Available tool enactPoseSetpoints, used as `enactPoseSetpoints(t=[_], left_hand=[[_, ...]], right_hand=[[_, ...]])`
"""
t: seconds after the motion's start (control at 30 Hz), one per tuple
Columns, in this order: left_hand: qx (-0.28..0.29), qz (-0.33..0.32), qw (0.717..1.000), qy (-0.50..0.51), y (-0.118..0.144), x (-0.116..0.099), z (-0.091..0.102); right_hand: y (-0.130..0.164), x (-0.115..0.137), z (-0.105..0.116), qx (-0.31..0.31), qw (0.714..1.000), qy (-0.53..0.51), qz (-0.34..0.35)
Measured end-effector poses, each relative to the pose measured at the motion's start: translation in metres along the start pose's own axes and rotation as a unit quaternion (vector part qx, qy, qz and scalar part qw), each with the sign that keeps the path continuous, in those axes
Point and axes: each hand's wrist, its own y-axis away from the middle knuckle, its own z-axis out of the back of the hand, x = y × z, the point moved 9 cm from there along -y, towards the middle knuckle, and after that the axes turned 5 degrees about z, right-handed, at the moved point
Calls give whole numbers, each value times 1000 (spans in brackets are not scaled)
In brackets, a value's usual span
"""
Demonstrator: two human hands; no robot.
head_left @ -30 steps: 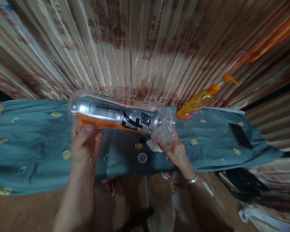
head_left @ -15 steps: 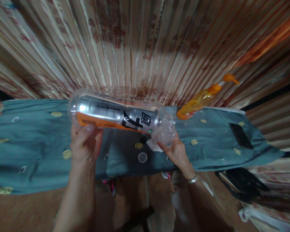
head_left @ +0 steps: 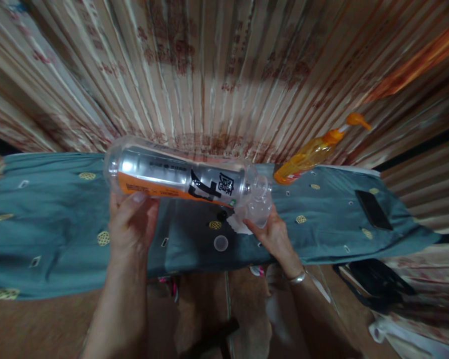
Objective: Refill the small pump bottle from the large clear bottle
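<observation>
A large clear plastic bottle (head_left: pixel 179 172) with a silver and orange label lies nearly level in the air, its neck tipped slightly down to the right. My left hand (head_left: pixel 132 219) is closed round its base end from below. Under the bottle's neck, my right hand (head_left: pixel 271 229) grips a small clear container (head_left: pixel 259 209); the bottle's mouth is at the container's top. Whether liquid is flowing I cannot tell. A white, ragged-edged piece (head_left: pixel 239 222) shows beside the container. Below them on the cloth are a round translucent lid (head_left: pixel 220 243) and a small black cap (head_left: pixel 222 215).
An orange pump bottle (head_left: pixel 309 157) stands at the back right of the teal cloth (head_left: pixel 71 214). A black phone (head_left: pixel 373 209) lies at the right. Patterned curtains (head_left: pixel 209 75) hang right behind the surface. A dark bag (head_left: pixel 374 284) sits on the floor at right.
Almost nothing differs. Both hands keep the bottle and the small container in the same places, with only a very slight shift of the view.
</observation>
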Motion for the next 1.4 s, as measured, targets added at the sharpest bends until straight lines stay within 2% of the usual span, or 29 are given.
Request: enactPoseSetpoints(t=[0.17, 0.53, 1.4], left_hand=[[14, 3, 1000, 0, -2, 2, 1], [-4, 3, 1000, 2, -2, 3, 2], [16, -5, 1000, -8, -1, 0, -3]], right_hand=[[-1, 2, 0, 8, 1000, -6, -5], [0, 1, 1, 0, 1000, 3, 4], [-1, 5, 2, 3, 1000, -8, 10]])
